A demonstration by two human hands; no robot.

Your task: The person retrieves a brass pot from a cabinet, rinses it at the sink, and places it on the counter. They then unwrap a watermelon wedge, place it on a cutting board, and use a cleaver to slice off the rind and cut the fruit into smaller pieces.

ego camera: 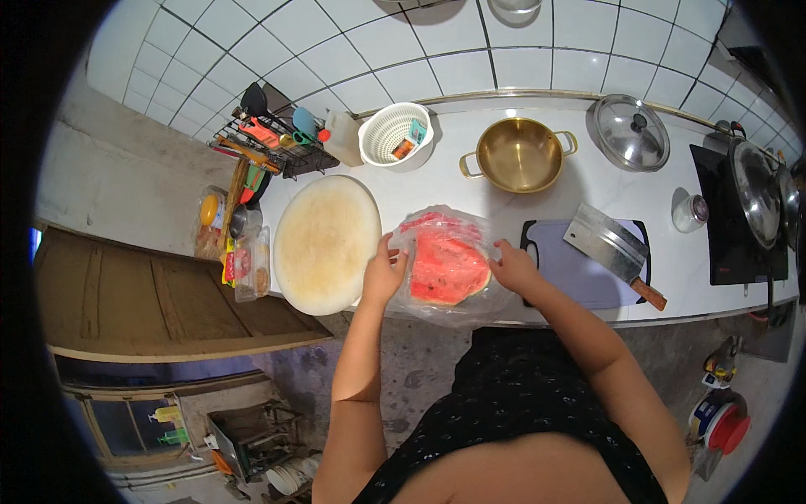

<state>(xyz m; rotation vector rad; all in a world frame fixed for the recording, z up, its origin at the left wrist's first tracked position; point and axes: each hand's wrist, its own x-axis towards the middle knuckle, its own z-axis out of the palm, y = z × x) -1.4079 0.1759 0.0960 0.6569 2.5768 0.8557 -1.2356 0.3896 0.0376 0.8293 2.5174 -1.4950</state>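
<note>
A cut piece of watermelon [444, 271], red flesh upward with a thin green rind at its right edge, lies in a clear plastic bag [469, 314] at the counter's front edge. The bag's red-printed part is bunched above the fruit. My left hand [383, 276] grips the bag's left side, beside the round cutting board [327, 246]. On the opposite side, my right hand [515, 268] has its fingers on the plastic by the rind. Just right of that hand is a purple cutting board [554, 264], with a wooden-handled cleaver [607, 242] resting across it.
Behind the bag stand a gold two-handled pot [519, 154] and a white plastic basket [393, 120] holding small packets. A glass lid [631, 133] leans at the back wall. Rightward are a glass jar [690, 213] and a black cooktop [724, 252]. A utensil rack [302, 154] stands left.
</note>
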